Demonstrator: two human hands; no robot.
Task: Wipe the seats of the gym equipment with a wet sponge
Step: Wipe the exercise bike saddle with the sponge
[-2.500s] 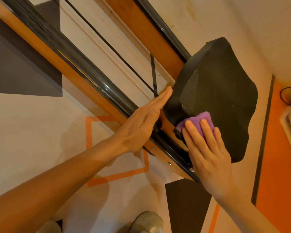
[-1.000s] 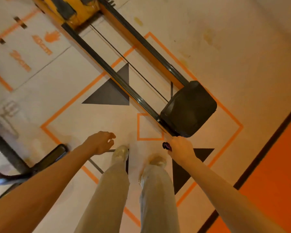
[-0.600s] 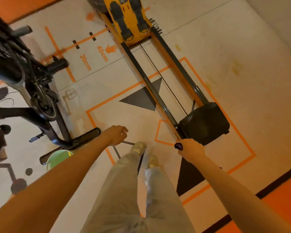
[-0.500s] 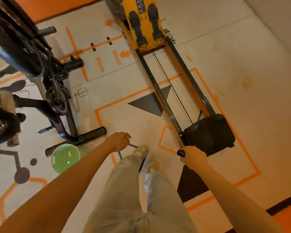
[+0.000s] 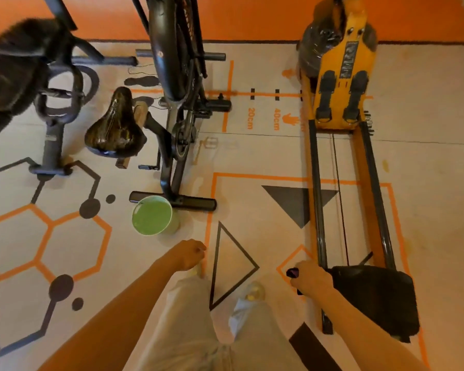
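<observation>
I stand over the gym floor. My right hand (image 5: 310,277) grips the purple sponge (image 5: 292,272), of which only a small end shows past my fingers. It hangs just left of the rowing machine's black seat (image 5: 373,298) at the lower right. My left hand (image 5: 190,254) hangs in front of me with loosely curled fingers and holds nothing. A shiny black bike saddle (image 5: 114,127) stands at the upper left, apart from both hands.
A green bucket (image 5: 152,218) sits on the floor by the foot of the exercise bike (image 5: 177,103). The orange rowing machine (image 5: 340,76) and its rails (image 5: 316,196) run along the right. Another dark machine (image 5: 19,70) stands at far left. My legs and shoes are below.
I have stood up from wiping the rower seat and turned left. The bike, its saddle and the bucket have come into view. My right hand still grips the sponge.
</observation>
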